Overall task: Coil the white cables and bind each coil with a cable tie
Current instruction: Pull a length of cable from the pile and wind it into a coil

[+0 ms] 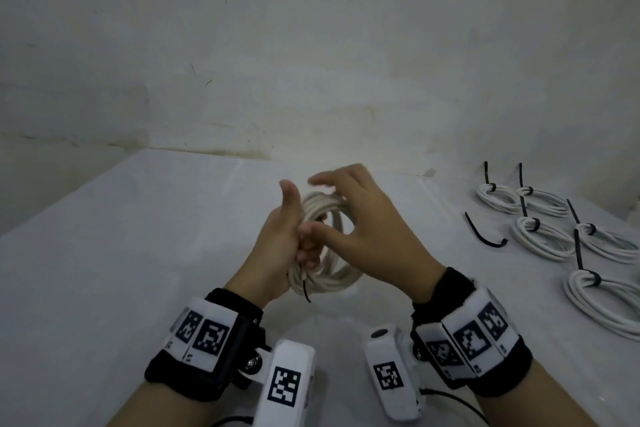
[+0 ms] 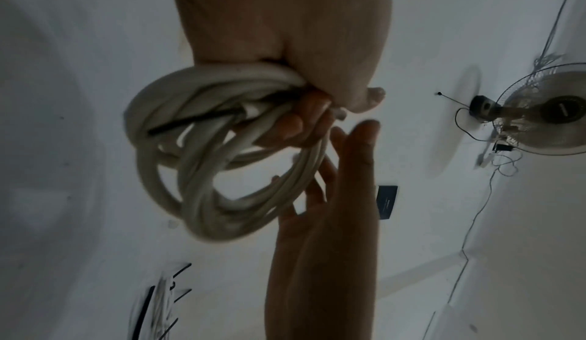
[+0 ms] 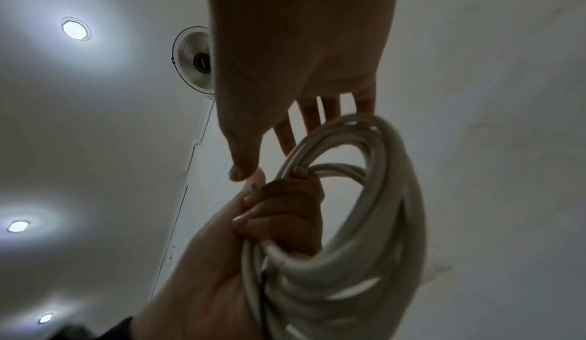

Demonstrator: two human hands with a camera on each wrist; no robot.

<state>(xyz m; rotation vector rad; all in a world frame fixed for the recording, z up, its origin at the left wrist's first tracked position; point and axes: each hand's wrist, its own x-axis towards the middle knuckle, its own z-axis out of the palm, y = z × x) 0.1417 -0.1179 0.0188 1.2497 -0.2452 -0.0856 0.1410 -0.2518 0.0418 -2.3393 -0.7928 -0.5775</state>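
A pale grey table (image 1: 138, 253) runs up to a scuffed white wall. Held above its middle is a coil of white cable (image 1: 329, 243), its loops gathered in the curled fingers of the left hand (image 1: 277, 243), thumb up; a short black end pokes out at the bottom of that grip. The right hand (image 1: 367, 229) hovers with spread, relaxed fingers over the coil's far side, gripping nothing. The loose cable tie (image 1: 485, 234) lies off to the right, so the free right hand is nearer it. Beyond it lie the bound coils (image 1: 540, 236).
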